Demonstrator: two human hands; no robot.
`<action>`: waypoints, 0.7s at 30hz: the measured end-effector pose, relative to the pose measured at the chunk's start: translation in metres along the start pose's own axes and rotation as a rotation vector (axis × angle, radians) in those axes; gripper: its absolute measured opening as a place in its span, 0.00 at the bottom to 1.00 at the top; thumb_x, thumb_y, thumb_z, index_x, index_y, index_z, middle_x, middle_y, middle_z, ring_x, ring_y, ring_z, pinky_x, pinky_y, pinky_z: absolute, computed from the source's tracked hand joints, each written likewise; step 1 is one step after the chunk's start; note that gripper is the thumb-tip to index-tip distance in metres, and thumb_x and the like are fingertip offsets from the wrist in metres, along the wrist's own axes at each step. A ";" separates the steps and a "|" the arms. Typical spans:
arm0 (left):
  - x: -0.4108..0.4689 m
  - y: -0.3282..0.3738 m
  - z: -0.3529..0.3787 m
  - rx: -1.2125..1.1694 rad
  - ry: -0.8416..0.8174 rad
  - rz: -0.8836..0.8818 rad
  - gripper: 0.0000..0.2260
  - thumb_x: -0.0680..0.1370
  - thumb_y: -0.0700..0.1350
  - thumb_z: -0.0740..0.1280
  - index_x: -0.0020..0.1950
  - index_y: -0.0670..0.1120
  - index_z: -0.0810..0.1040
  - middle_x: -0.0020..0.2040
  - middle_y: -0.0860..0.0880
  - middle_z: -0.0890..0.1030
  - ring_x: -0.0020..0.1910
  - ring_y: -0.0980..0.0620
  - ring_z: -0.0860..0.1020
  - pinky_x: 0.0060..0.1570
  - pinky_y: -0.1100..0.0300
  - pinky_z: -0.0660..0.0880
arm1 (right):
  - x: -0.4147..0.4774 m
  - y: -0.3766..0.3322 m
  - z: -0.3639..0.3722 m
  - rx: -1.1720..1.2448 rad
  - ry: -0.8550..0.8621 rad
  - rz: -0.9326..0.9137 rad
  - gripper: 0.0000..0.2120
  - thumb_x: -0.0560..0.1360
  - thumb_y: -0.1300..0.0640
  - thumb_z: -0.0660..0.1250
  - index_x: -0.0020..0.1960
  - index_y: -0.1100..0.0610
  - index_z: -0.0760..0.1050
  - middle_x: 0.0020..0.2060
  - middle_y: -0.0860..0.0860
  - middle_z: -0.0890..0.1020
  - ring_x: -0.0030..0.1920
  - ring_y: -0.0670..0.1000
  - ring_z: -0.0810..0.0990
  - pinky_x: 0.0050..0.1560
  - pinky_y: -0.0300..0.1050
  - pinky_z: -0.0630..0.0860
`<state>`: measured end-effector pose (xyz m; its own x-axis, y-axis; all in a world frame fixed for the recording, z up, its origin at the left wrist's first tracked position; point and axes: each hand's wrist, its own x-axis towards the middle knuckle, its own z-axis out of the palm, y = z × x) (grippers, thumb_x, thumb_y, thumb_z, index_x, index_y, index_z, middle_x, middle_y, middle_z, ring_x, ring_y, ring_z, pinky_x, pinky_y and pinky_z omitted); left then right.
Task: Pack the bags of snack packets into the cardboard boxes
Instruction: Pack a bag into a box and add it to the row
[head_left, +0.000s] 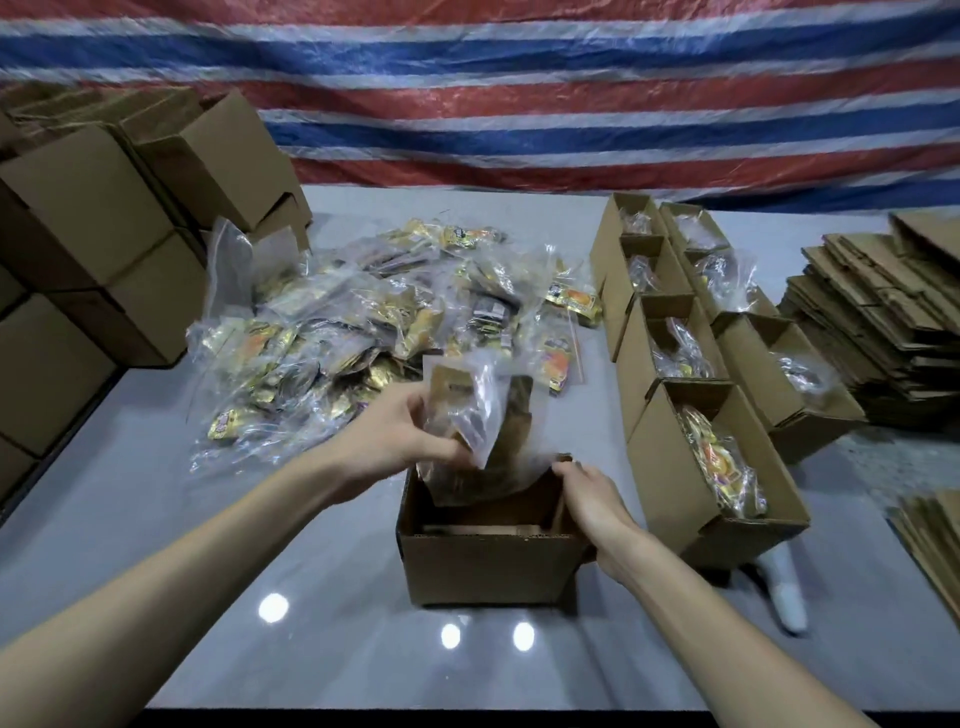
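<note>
1. While the left hand (402, 441) grips a clear bag of snack packets (470, 415) just above the open cardboard box (488, 564), the bag's lower end dips inside.
2. The right hand (592, 499) grips the box's right wall.

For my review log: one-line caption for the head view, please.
Left hand lowers a clear bag of snack packets into an open cardboard box steadied by the right hand.

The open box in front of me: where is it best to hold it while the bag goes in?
Hold the box by its right wall, coming from the right, as the right hand does. That wall's rim is free, while the left hand lowers the bag in from the left.
</note>
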<state>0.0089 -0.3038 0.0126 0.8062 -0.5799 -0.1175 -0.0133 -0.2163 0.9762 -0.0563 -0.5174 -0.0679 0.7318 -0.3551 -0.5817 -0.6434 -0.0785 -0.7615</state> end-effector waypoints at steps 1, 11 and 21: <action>-0.002 -0.004 0.003 0.081 -0.015 0.009 0.11 0.59 0.40 0.77 0.36 0.53 0.82 0.32 0.54 0.78 0.32 0.58 0.76 0.35 0.65 0.74 | -0.001 0.000 0.000 -0.010 0.001 -0.012 0.15 0.80 0.48 0.59 0.57 0.58 0.76 0.52 0.59 0.82 0.53 0.59 0.81 0.62 0.58 0.76; -0.001 -0.031 0.006 0.283 -0.108 0.063 0.22 0.71 0.30 0.74 0.60 0.48 0.79 0.37 0.60 0.78 0.36 0.63 0.73 0.38 0.68 0.68 | 0.005 -0.002 0.000 -0.044 0.059 -0.011 0.14 0.82 0.48 0.59 0.57 0.57 0.73 0.52 0.55 0.80 0.54 0.56 0.79 0.63 0.53 0.75; 0.006 -0.055 0.001 0.769 -0.212 -0.037 0.12 0.70 0.54 0.72 0.52 0.63 0.80 0.41 0.55 0.82 0.38 0.56 0.78 0.38 0.61 0.72 | 0.007 0.001 0.000 -0.078 0.058 -0.042 0.20 0.83 0.48 0.58 0.67 0.61 0.69 0.63 0.51 0.75 0.57 0.47 0.73 0.64 0.53 0.71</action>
<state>0.0138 -0.2964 -0.0424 0.6851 -0.6823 -0.2550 -0.4559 -0.6747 0.5805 -0.0514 -0.5197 -0.0731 0.7454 -0.4034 -0.5307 -0.6300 -0.1659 -0.7587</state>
